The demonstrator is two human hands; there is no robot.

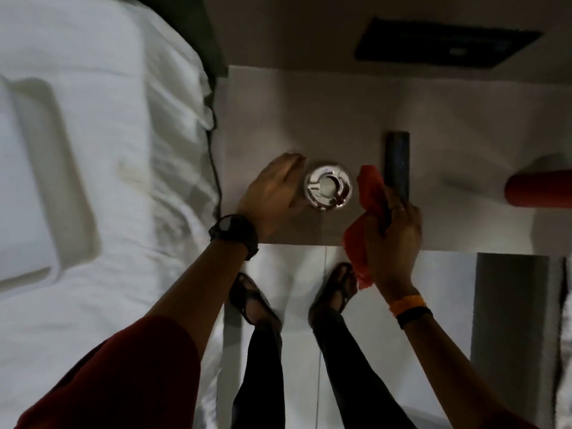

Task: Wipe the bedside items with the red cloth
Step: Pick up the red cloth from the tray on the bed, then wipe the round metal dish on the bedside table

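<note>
A shiny round metal ashtray sits on the pale bedside table, near its front edge. My left hand lies just left of the ashtray, fingers spread, its thumb touching or nearly touching the rim. My right hand grips the red cloth, bunched, just right of the ashtray; a tail of the cloth hangs below the table edge. A dark upright cylinder stands behind my right hand.
A bed with white sheets and a black cable lies to the left of the table. A red cylindrical object lies at the table's right edge. A dark panel is on the wall behind. My feet stand on the white floor below.
</note>
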